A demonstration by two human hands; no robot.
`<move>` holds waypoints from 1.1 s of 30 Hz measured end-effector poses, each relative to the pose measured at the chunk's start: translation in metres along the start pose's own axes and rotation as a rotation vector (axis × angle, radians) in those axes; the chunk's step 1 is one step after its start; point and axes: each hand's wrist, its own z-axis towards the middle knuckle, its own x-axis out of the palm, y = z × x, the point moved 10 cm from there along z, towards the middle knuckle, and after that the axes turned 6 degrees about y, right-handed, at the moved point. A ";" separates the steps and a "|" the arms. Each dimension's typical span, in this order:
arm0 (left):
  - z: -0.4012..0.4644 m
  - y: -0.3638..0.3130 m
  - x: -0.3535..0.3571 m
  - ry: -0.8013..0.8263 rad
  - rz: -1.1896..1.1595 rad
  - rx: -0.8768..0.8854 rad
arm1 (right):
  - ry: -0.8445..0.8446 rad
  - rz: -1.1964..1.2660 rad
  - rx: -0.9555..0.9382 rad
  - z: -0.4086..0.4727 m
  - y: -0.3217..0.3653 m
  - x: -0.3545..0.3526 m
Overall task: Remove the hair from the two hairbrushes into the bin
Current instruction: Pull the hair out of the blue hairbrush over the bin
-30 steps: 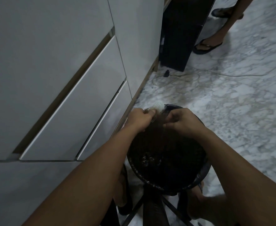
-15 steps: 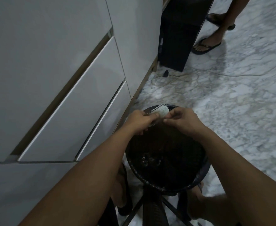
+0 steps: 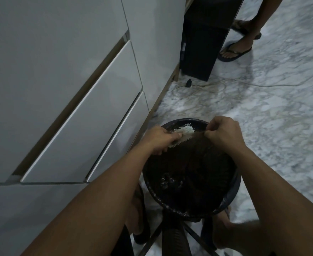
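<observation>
While the small white plastic bristled hairbrush (image 3: pixel 182 133) is being gripped by the left hand (image 3: pixel 158 140) over the round black bin (image 3: pixel 231 183) at its twelve o'clock rim, light, limp hair strands (image 3: pixel 200 133) are being pinched by the right hand (image 3: pixel 224 133); they are probably best taken near the bristle roots.

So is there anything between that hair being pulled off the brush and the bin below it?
Nothing visible. The left hand holds the white hairbrush over the black bin, and the right hand pinches the hair above the open mouth.
</observation>
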 end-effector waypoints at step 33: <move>-0.004 0.005 0.013 0.122 -0.142 -0.076 | 0.195 -0.140 -0.386 -0.017 0.049 0.050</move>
